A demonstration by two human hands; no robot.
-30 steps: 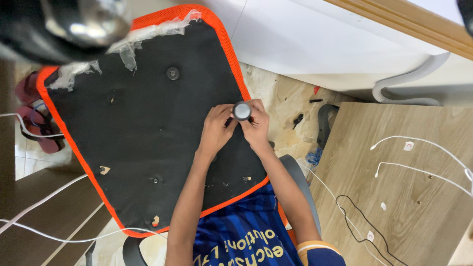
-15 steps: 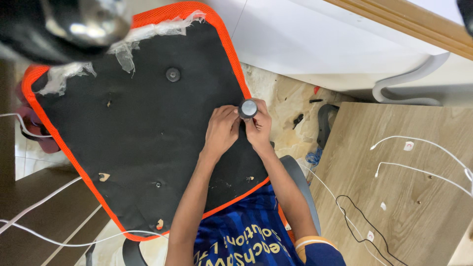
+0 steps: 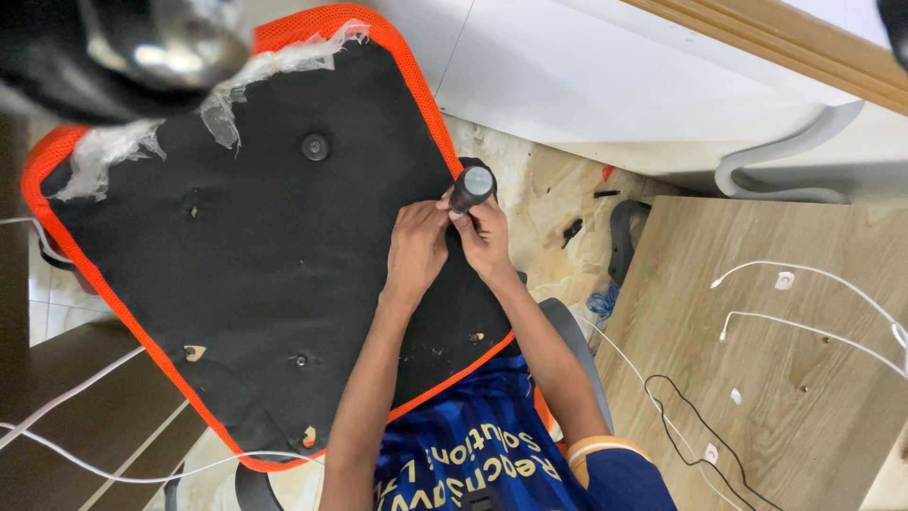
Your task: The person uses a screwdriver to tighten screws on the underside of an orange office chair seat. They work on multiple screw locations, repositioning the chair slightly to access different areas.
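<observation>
You are reaching both arms forward and down over the black seat base, the underside of a chair cushion edged in orange mesh, which is lying tilted across your lap. Your forearms are running close together, converging toward its right edge. Your right hand is wrapping its fingers around the dark handle of a screwdriver, which is standing nearly upright with its round grey butt end facing the camera; the grip is closed firmly on the handle just below that cap. Your left hand is sitting just beside it, knuckles up and fingers curled inward, touching the right hand and seemingly pinching low on the tool's shaft, though the fingertips themselves are hidden, so you cannot tell exactly what they are gripping. The screwdriver's tip is hidden behind your hands at the seat's right rim. A round black bolt is sitting well apart, toward the upper middle of the base. A wooden board with white cables is lying to your right.
</observation>
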